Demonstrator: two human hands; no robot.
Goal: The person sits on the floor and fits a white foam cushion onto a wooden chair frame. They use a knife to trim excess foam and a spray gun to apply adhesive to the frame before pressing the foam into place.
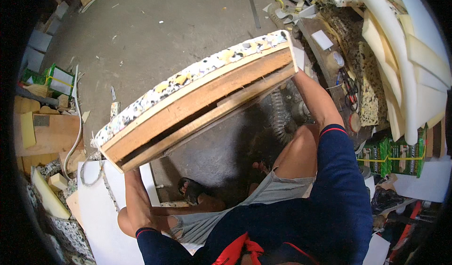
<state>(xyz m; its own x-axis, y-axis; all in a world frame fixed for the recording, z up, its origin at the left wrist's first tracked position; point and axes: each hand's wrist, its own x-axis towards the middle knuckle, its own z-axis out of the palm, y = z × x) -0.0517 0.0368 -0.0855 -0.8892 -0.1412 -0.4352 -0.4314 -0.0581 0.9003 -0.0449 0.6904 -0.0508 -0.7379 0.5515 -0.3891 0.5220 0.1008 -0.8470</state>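
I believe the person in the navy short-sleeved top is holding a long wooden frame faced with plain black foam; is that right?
Not quite: the head view shows white foam speckled with black and yellow, not plain black. The person in the navy short-sleeved top is indeed holding the long wooden frame.

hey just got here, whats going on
A person in a navy shirt holds up a wooden frame with a speckled foam layer along its far side. The left forearm reaches its left end, the right forearm its right end; both hands are hidden behind it. It slants above the floor. Cream foam pieces are piled at right.
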